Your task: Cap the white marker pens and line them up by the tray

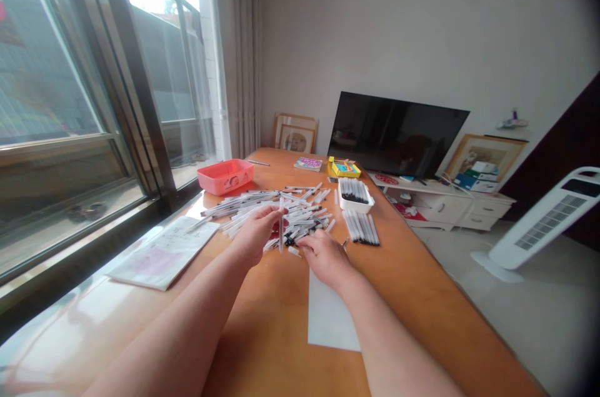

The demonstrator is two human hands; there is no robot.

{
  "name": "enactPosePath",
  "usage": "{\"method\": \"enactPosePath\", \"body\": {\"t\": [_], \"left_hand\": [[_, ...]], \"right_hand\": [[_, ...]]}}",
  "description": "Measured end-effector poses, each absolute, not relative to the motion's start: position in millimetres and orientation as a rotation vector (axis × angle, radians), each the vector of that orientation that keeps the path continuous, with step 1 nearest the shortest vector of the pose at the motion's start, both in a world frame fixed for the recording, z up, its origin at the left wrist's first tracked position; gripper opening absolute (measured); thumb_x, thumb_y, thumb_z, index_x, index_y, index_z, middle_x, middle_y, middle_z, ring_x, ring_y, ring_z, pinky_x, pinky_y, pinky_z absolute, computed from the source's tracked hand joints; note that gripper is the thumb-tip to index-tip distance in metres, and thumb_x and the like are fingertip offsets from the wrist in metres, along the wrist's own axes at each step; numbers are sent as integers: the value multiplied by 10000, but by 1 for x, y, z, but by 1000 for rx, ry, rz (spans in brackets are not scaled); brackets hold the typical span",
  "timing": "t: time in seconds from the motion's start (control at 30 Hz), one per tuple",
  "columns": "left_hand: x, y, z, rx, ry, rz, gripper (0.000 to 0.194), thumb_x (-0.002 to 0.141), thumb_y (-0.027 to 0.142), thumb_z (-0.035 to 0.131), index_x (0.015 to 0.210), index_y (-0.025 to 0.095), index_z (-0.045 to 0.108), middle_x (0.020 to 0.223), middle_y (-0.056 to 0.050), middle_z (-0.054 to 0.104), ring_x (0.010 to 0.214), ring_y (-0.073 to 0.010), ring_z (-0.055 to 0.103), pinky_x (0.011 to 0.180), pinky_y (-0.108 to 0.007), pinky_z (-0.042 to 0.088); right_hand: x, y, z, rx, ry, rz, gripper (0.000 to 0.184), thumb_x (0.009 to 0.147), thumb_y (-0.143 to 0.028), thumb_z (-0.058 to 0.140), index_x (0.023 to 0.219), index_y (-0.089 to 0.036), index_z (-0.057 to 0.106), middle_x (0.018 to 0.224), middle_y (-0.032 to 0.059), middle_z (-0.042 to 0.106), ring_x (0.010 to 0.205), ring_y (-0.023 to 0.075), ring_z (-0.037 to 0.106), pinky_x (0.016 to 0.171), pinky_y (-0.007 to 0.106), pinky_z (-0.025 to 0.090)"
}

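Between the fingertips of my left hand (259,231) is a pen barrel (281,228), held upright with its lower end just above the table. My right hand (325,254) is closed at the near edge of the pen pile (300,216), its fingertips low by some black caps. Whether it grips one of them is hidden. A small pale piece (294,251) lies between the two hands. Under my right wrist is a white sheet of paper (330,316). Right of the pile, a row of black-capped pens (360,227) lies side by side.
Behind that row is a white basket (357,204) packed with pens. A pink plastic box (225,177) stands at the back left, a notebook (164,253) lies left, and a yellow box (344,167) and a booklet (308,164) lie at the far end. The window (94,103) borders the left.
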State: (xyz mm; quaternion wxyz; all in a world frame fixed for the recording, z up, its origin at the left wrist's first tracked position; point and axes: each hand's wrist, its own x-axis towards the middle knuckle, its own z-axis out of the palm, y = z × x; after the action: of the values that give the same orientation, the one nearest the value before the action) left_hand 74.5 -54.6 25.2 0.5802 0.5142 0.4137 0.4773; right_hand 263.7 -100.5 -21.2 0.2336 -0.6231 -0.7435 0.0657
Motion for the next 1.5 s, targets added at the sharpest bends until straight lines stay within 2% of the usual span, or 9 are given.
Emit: {"method": "enactPosePath", "body": {"t": [0.13, 0.33, 0.6, 0.77, 0.9, 1.03, 1.13, 1.3, 1.5], "left_hand": [[74, -55, 25, 1207, 989, 1090, 442, 746, 531, 765, 987, 165, 702, 806, -56, 692, 694, -156, 599, 681, -293, 452], [72, -55, 26, 1217, 982, 1086, 422, 751, 515, 765, 982, 165, 713, 798, -52, 692, 687, -148, 593, 669, -284, 429], [73, -54, 25, 1189, 1001, 1082, 418, 750, 500, 770, 995, 163, 727, 819, -53, 693, 710, -148, 593, 683, -282, 440], [73, -55, 25, 1179, 1010, 1082, 418, 757, 485, 770, 1013, 156, 735, 837, -58, 694, 710, -142, 591, 675, -275, 439], [73, -54, 23, 1124, 959, 1073, 412, 755, 474, 777, 1019, 160, 738, 845, -57, 692, 687, -135, 588, 636, -263, 431], [73, -54, 22, 1029, 887, 1053, 388, 781, 446, 760, 1031, 150, 730, 804, -49, 665, 630, -124, 567, 585, -255, 428], [75, -55, 22, 971, 861, 1036, 338, 791, 395, 752, 1016, 143, 731, 774, -49, 655, 616, -126, 568, 580, -260, 446], [80, -60, 21, 992, 848, 930, 301, 798, 376, 767, 995, 148, 750, 845, -85, 700, 687, -144, 611, 618, -258, 465], [83, -69, 23, 1154, 728, 769, 326, 809, 445, 770, 970, 163, 754, 848, -86, 706, 698, -150, 580, 650, -275, 449]], "right_hand": [[258, -100, -19, -1753, -2108, 120, 347, 958, -215, 531, 1173, -358, 763, 1037, 67, 660, 1055, 234, 620, 875, 313, 446], [261, -102, -15, -1754, -2025, 69, 251, 913, -182, 559, 1010, -289, 764, 1008, 53, 660, 962, 220, 619, 766, 292, 429], [263, -103, -18, -1684, -2136, 111, 322, 949, -233, 561, 1162, -356, 769, 1015, 63, 654, 1007, 228, 620, 800, 297, 442], [259, -100, -22, -1689, -2095, 108, 192, 913, -248, 607, 1011, -299, 765, 993, 48, 658, 1014, 226, 612, 823, 303, 425], [258, -99, -23, -1656, -1989, 181, 119, 884, -221, 588, 878, -241, 705, 906, 32, 670, 860, 191, 619, 745, 280, 415], [263, -99, -21, -1607, -1782, 294, 106, 875, -248, 550, 862, -235, 654, 726, -9, 640, 667, 171, 568, 624, 272, 395], [269, -99, -19, -1526, -1669, 322, 177, 853, -247, 539, 956, -230, 683, 790, 4, 687, 734, 188, 612, 678, 288, 451], [279, -98, -10, -1360, -1588, 288, 324, 897, -250, 478, 1084, -215, 740, 1094, 84, 731, 1039, 232, 659, 939, 370, 500], [282, -101, -3, -1258, -1196, 664, 290, 858, -394, 623, 1058, -188, 660, 934, 69, 740, 743, 199, 686, 743, 374, 587]]}}
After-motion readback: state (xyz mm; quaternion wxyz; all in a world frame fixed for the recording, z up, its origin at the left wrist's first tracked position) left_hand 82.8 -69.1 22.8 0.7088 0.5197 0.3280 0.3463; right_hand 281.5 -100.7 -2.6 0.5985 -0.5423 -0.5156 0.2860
